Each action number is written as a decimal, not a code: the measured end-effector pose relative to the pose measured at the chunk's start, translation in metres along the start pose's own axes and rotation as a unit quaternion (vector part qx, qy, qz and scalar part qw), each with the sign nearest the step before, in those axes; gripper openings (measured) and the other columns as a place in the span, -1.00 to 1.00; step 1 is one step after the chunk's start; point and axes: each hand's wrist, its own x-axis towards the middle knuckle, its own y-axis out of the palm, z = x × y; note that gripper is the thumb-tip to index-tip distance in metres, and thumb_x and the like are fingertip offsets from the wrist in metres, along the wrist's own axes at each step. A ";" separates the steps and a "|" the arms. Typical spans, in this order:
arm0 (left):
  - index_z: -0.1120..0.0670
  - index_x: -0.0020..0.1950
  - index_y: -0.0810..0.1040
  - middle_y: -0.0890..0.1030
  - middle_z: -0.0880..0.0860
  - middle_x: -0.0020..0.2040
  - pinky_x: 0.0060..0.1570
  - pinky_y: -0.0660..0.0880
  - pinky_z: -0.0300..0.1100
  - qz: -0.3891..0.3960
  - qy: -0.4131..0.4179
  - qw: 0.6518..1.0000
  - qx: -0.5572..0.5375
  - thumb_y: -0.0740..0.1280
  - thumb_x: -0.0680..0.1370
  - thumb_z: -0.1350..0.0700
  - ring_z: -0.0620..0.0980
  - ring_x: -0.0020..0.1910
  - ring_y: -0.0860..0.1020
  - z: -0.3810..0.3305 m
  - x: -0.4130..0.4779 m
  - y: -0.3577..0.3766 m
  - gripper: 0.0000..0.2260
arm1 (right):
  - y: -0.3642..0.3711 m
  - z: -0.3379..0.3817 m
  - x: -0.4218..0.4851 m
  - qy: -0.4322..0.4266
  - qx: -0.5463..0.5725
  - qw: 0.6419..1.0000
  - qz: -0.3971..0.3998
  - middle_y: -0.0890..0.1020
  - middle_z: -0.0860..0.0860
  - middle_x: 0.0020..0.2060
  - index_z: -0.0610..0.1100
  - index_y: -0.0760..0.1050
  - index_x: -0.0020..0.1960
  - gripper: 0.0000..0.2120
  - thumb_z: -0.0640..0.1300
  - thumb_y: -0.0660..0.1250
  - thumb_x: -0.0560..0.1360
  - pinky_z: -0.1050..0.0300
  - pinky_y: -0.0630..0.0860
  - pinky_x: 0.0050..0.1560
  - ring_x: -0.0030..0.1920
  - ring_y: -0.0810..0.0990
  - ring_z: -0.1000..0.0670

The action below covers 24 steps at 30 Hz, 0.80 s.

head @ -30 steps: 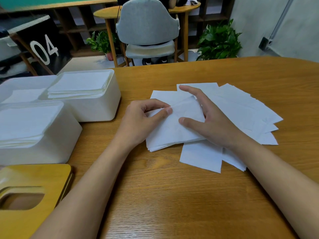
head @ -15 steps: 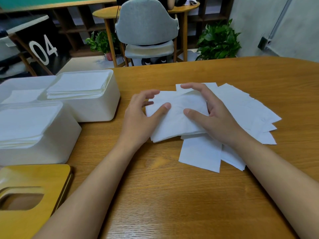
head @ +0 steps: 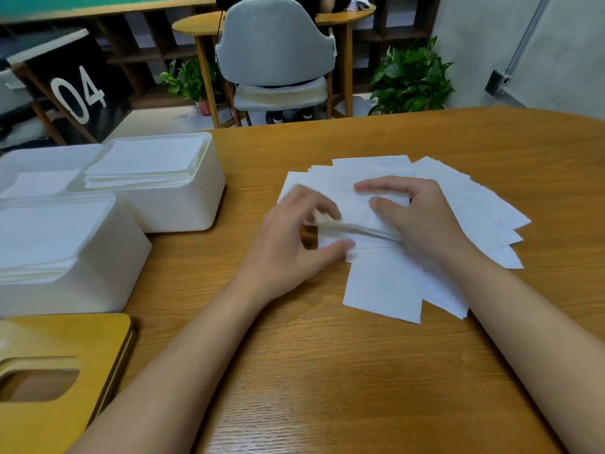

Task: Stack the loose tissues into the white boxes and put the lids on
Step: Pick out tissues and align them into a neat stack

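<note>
Loose white tissues (head: 465,217) lie fanned out on the wooden table (head: 327,371). My right hand (head: 422,221) grips a small stack of tissues (head: 357,229) on top of the pile, its left edge raised. Blurred by motion, my left hand (head: 288,247) is at that raised edge with fingers spread and curved, the thumb touching a tissue underneath. Two white boxes stand at the left, the near box (head: 104,290) and the far box (head: 183,214), both filled with stacked tissues. A wooden lid (head: 65,339) with an oval slot lies at the bottom left.
A third white box (head: 36,158) with a few tissues sits behind the other two. Beyond the table's far edge are a grey chair (head: 275,44), a small round table (head: 196,26) and two potted plants (head: 412,77).
My right hand has gathered the small stack and tipped its left edge up. My left hand let go of its pinch and opened beside the stack.
</note>
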 end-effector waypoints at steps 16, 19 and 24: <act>0.02 -0.02 0.77 0.68 -0.12 -0.06 -0.10 0.37 -0.33 0.129 0.009 0.987 -0.099 0.55 0.56 0.08 -0.13 -0.10 0.58 -0.004 -0.006 0.010 -0.97 | 0.001 0.003 -0.001 0.007 0.003 0.999 0.041 0.73 0.25 0.09 0.03 0.74 0.10 -0.79 -0.21 0.39 0.61 0.42 0.40 0.25 0.23 0.58 0.33; 0.06 -0.06 0.73 0.68 -0.11 -0.21 -0.25 0.37 -0.13 0.095 -0.041 0.982 -0.159 0.51 0.59 0.14 -0.03 -0.32 0.49 -0.002 -0.002 0.004 -0.96 | 0.003 0.009 -0.003 0.007 0.051 0.998 0.044 0.74 0.22 0.10 0.00 0.75 0.09 -0.80 -0.02 0.35 0.66 0.33 0.39 0.31 0.23 0.59 0.31; 0.11 -0.06 0.68 0.66 -0.10 -0.18 -0.21 0.43 -0.24 0.008 -0.078 0.964 -0.255 0.45 0.62 0.23 -0.08 -0.25 0.51 0.003 0.004 -0.009 -0.92 | 0.000 0.006 -0.003 0.028 0.113 0.990 0.078 0.75 0.05 0.08 -0.09 0.76 0.06 -0.36 0.42 0.19 0.56 -0.02 0.47 0.24 0.17 0.68 -0.01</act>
